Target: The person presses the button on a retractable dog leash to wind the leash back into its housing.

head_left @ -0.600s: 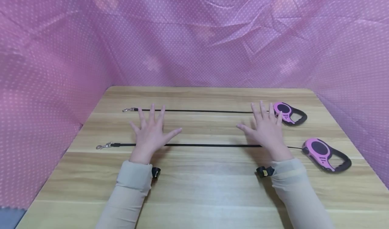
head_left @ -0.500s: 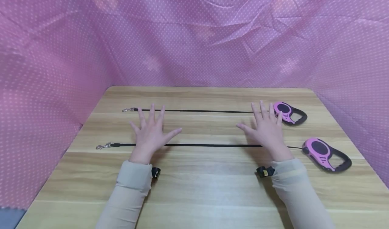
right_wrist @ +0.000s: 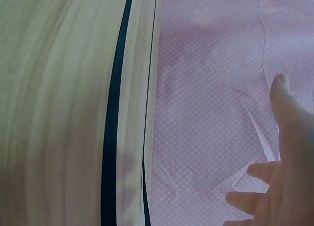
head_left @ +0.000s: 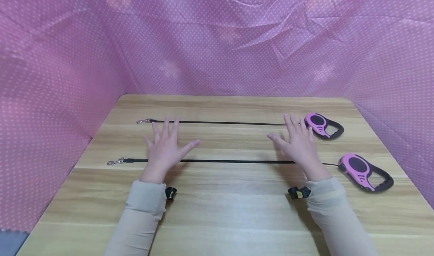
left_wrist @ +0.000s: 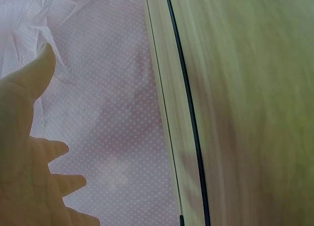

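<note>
Left hand [head_left: 164, 150] and right hand [head_left: 301, 146] hover empty, fingers spread, above the near leash [head_left: 234, 161], the far leash [head_left: 230, 123] lying beyond their palms; gripping seems not yet begun and would call for lowered, curling fingers

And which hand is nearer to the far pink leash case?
Right. The right hand partly overlaps the far pink leash case in the head view; the left hand is much further left.

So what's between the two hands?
Head view: the near black strap and, level with the fingers, the far black strap, both lying across the wooden tabletop.
</note>
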Demonstrator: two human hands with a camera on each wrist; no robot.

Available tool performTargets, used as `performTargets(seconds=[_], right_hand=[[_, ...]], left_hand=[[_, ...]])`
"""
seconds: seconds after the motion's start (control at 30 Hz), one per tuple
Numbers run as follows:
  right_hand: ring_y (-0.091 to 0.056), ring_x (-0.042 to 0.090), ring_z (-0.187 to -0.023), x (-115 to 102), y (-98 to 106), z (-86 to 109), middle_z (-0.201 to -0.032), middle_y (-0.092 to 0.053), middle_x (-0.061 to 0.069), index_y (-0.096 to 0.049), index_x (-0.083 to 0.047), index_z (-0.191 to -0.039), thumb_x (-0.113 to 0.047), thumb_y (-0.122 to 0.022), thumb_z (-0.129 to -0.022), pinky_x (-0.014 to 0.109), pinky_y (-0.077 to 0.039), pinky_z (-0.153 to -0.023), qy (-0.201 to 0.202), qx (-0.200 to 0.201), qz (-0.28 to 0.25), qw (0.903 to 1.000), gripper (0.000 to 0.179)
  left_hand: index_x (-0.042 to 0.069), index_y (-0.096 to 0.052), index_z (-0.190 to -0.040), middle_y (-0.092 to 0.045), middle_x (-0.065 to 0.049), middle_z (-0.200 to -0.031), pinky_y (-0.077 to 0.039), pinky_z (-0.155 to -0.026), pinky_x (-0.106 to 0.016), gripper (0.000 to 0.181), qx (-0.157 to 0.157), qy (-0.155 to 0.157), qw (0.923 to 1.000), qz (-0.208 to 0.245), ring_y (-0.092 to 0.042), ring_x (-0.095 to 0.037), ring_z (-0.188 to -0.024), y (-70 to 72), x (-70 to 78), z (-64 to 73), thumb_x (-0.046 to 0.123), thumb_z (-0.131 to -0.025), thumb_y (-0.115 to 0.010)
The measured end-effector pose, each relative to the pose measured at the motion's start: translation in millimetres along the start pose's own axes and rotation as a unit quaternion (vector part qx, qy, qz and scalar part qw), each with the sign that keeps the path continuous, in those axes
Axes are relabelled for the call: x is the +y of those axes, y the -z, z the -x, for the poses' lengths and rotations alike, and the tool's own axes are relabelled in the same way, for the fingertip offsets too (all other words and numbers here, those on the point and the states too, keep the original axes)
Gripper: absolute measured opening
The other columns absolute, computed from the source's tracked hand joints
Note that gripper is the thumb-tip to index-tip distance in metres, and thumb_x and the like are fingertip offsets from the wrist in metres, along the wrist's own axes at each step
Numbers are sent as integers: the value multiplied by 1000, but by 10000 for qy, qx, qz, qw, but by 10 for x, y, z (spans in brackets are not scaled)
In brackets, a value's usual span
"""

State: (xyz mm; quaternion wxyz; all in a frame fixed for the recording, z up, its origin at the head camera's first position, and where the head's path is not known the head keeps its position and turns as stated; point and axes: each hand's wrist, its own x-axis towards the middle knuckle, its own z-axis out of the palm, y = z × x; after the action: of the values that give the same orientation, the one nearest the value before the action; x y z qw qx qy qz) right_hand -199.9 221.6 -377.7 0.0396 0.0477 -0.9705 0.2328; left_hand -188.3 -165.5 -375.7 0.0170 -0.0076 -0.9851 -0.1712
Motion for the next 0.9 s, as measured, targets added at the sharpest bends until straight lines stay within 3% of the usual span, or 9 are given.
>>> performTargets(seconds=[0.43, 0.67, 0.9], right_hand=[[-4, 51, -149, 29, 6, 80, -164, -10, 23, -7, -19, -160, -71, -41, -93, 68, -1, -118, -285, -325, -515, 9977, 91], [-9, 51, -148, 66, 23, 117, -162, -13, 27, -9, -21, -160, -66, -41, -97, 73, -10, -114, -334, -412, -685, 9962, 84], [-19, 53, -145, 127, 67, 197, -160, -16, 30, -9, -19, -160, -69, -37, -96, 72, -17, -113, -444, -554, -719, 9949, 86]], left_hand=[[24, 2, -160, 6, -9, -167, -1, -110, -79, 114, 41, 196, 9992, 343, 5, -53, -148, 32, -145, 73, 90, -77, -39], [26, 3, -160, -3, -16, -167, -8, -111, -78, 112, 181, 307, 9984, 445, -4, -55, -147, 49, -224, 110, 87, -78, -44], [23, 1, -160, -4, -15, -167, -10, -111, -77, 110, 130, 312, 9978, 562, -7, -54, -147, 70, -267, 156, 83, -81, -48]])
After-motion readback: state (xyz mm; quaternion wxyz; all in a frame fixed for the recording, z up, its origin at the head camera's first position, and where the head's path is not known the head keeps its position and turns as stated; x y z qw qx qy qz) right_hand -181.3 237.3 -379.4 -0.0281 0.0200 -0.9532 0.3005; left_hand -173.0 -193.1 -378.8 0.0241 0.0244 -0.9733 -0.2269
